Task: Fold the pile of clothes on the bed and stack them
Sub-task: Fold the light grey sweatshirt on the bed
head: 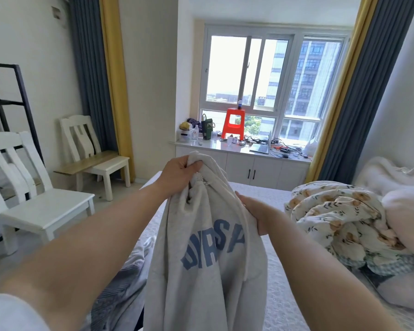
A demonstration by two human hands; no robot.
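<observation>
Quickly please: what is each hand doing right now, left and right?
Left hand: grips the top of the grey sweatshirt.
Right hand: holds the sweatshirt's side edge.

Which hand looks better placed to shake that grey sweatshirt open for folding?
Probably the left hand: it grips the grey sweatshirt at its bunched top edge, so the garment hangs from it. The right hand only holds a side fold lower down, suited to spreading.

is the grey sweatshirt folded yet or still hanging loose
Not folded. The grey sweatshirt hangs bunched above the bed, gripped by the left hand and right hand.
</observation>
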